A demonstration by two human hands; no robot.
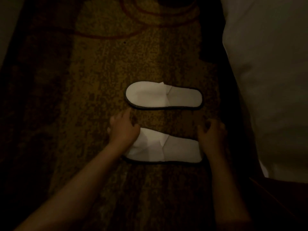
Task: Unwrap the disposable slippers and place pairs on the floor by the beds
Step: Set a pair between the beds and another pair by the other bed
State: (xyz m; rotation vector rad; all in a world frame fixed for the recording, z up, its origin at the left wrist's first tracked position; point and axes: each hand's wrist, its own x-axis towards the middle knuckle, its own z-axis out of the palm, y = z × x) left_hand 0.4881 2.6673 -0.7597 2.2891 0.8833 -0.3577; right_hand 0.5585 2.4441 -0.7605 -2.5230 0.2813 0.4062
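Floor: a dim, brown-gold speckled carpet [103, 77] with a short, grainy pile and curving red lines near the top of the view.
Bed: a smooth white bedding edge [266, 77] hangs down along the right side, close to the slipper heels.
Far slipper: a flat white cloth slipper with a thin dark trim [164, 96] lies on the carpet, rounded toe to the left, heel toward the bed, nothing touching it.
Near slipper: a matching white dark-edged slipper [166, 147] lies parallel to the first, a strip of bare carpet between them.
Left hand: the left hand [124, 129] rests on the near slipper's toe cover, fingers spread and loosely curled, one fingertip reaching close to the far slipper's trim.
Right hand: the right hand [212, 137] sits at the near slipper's heel, fingers bent; whether it pinches the heel I cannot tell.
Open room: broad bare carpet to the left and above; tight on the right by the bed.
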